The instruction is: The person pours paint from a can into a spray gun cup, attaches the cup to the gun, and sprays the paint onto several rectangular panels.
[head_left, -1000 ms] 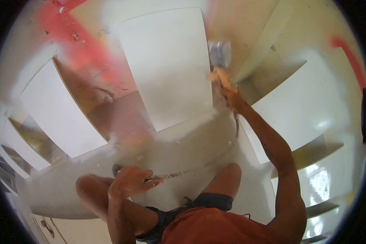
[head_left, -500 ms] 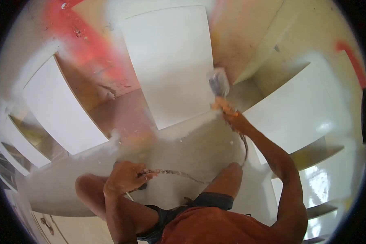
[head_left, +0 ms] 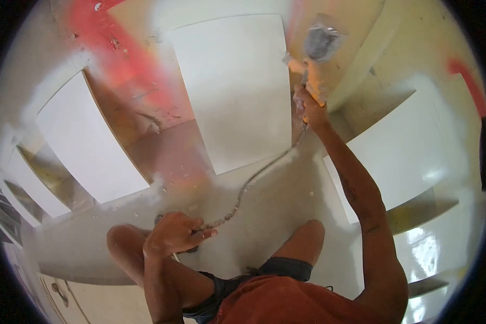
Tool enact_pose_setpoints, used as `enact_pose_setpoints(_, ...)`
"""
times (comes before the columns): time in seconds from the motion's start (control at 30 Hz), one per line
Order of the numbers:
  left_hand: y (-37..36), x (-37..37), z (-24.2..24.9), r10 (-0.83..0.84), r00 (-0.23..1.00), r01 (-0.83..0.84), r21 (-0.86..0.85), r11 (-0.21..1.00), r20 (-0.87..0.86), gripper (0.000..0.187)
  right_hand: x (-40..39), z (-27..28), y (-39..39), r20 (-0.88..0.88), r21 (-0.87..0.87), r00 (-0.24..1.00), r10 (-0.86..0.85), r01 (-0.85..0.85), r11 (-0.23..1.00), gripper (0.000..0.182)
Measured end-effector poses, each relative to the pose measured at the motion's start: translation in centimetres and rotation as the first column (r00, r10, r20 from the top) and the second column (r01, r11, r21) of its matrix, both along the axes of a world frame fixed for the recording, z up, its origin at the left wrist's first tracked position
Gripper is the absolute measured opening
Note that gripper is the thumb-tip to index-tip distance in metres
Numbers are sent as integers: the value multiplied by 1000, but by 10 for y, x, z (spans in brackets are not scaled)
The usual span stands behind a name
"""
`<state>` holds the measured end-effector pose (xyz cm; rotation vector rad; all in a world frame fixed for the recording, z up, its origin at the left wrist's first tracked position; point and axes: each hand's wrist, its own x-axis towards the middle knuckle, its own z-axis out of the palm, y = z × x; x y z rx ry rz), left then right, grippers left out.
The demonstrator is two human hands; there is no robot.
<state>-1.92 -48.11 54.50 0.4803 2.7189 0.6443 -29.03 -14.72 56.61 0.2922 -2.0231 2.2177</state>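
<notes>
My right hand (head_left: 312, 106) is wrapped round the handle of an orange paint spray gun (head_left: 314, 78), whose dark cup (head_left: 322, 43) is covered in clear plastic. The gun is held up at the right edge of a white panel (head_left: 235, 97) that leans against the wall. From the gun's handle a paint-crusted hose (head_left: 245, 189) runs down in a curve to my left hand (head_left: 174, 233). The fingers of my left hand are closed round that hose, above my left thigh.
More white panels lean at the left (head_left: 94, 143) and at the right (head_left: 397, 151). Red overspray marks the wall (head_left: 129, 65). Behind me at lower left lies a cream door or panel with a handle (head_left: 59, 294). The floor (head_left: 259, 216) is grey and paint-dusted.
My right hand has raised the spray gun from the panel's lower right edge to beside its upper right. The hose is drawn up with it. My left hand has barely moved.
</notes>
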Motion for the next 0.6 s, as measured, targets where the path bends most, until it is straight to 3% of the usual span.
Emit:
enact_pose_setpoints(0.07, 1, 0, 8, 115, 989, -120, 52, 991, 92, 48, -2, -1, 3, 26, -14, 999, 28, -27, 1000, 14)
enact_pose_setpoints(0.13, -3, 0, 13, 104, 992, -108, 58, 992, 67, 47, 0, -16, 14, 52, -33, 998, 46, -44, 998, 16)
enact_pose_setpoints(0.2, -4, -1, 18, 89, 995, -91, 67, 994, 43, 46, 17, -55, 29, 121, 154, 992, 31, -49, 987, 18)
enact_pose_setpoints(0.27, -2, -2, 21, 129, 984, -130, 6, 991, 126, 45, 51, -78, 45, 340, 382, 940, -31, -108, 918, 22)
enact_pose_setpoints(0.33, -5, -1, 12, 102, 992, -103, 6, 995, 77, 45, 73, -106, 62, 541, 452, 841, -19, -271, 850, 26)
enact_pose_setpoints(0.37, -9, -1, 9, 83, 996, -83, 7, 996, 21, 44, 82, -111, 64, 540, 457, 841, -24, -270, 848, 26)
enact_pose_setpoints(0.43, -11, 1, 3, 77, 997, -76, 38, 996, -23, 44, 97, -120, 69, 671, 479, 742, -9, -424, 768, 29)
enact_pose_setpoints(0.5, -12, 2, 2, 74, 995, -69, 63, 996, -68, 44, 104, -92, 51, 670, 523, 740, -54, -419, 742, 23)
enact_pose_setpoints(0.57, -11, 4, 10, 132, 991, -134, 98, 986, 26, 43, 93, -80, 36, 665, 563, 741, -95, -414, 715, 18)
enact_pose_setpoints(0.6, -12, 6, 14, 135, 991, -137, 96, 986, 24, 43, 79, -82, 31, 586, 506, 808, -58, -308, 805, 19)
